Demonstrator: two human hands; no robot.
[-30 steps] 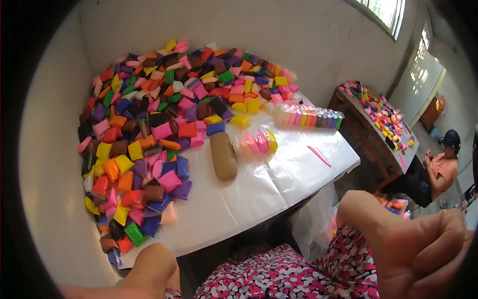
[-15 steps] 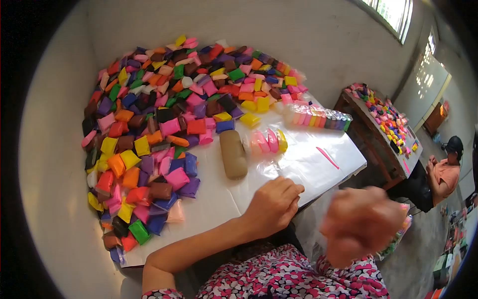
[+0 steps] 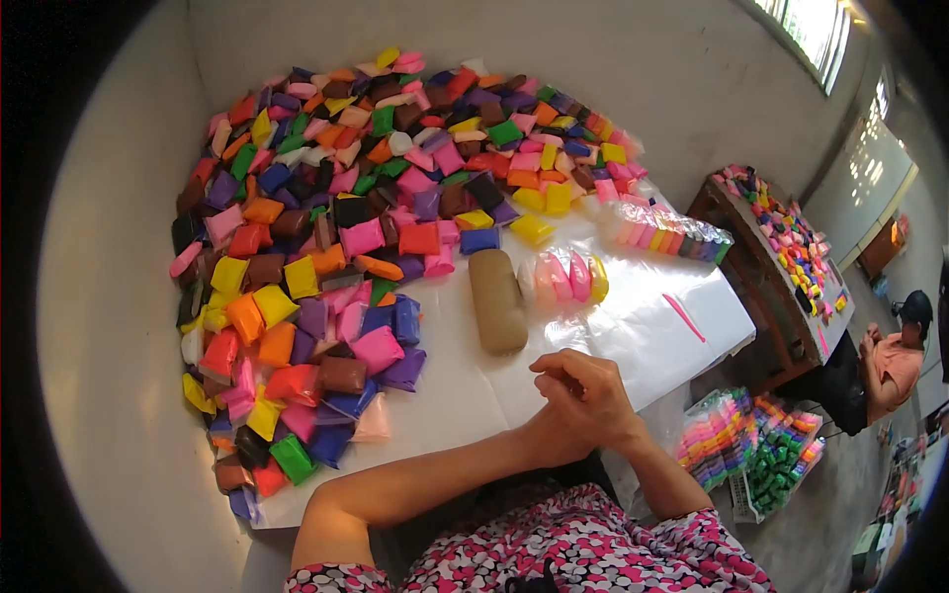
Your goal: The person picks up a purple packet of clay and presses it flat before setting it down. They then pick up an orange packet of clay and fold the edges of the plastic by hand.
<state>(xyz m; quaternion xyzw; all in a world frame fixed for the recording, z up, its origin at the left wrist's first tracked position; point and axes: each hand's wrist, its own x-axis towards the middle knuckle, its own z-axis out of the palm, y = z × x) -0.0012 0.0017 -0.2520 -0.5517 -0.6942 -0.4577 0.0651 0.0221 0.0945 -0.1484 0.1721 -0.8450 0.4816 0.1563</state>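
My left hand is at the table's front edge, mostly behind my right hand, its fingers hidden. Over it lies my right hand, its fingers curled together; what they hold, if anything, is hidden. Just beyond the hands a brown-grey block rests on the white table sheet. Touching or close beside its right side is a clear wrapped pack with pink and yellow pieces. A thin pink strip lies farther right on the sheet.
Many colourful wrapped packets cover the table's left and back. A long multicolour pack lies at the back right. Bags of packets stand low at the right. Beyond, a person sits by another table.
My right hand has moved left from beyond the table's edge onto my left hand. The bags at the right are now uncovered. The whole view has shifted slightly.
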